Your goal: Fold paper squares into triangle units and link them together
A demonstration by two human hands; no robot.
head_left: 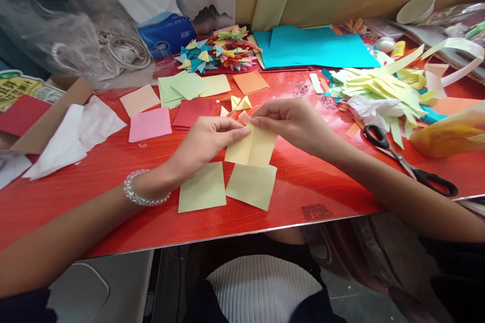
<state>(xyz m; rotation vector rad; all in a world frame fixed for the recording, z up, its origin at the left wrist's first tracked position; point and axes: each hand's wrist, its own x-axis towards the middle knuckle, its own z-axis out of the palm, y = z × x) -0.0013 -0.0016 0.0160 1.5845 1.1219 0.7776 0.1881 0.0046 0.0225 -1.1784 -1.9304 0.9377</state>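
Both hands pinch the far edge of a pale yellow square of paper [251, 147], which has a crease down its middle. My left hand [215, 137] holds its left corner between thumb and fingers, and my right hand [290, 120] grips near the top middle and right. Two flat pale green squares lie just nearer to me, a left green square [202, 187] and a right green square [251, 186]. Right behind my fingertips sit small folded paper pieces [241, 103] in yellow and orange, partly hidden.
Stacks of squares, pink [150, 124], red [194, 112], green [185, 86] and orange [250, 81], lie behind my left hand. Folded paper stars [233, 49] and blue sheets [314, 46] are at the back. Scissors [411, 165] and paper strips [379, 92] lie right. A tissue pack [166, 34] stands back left.
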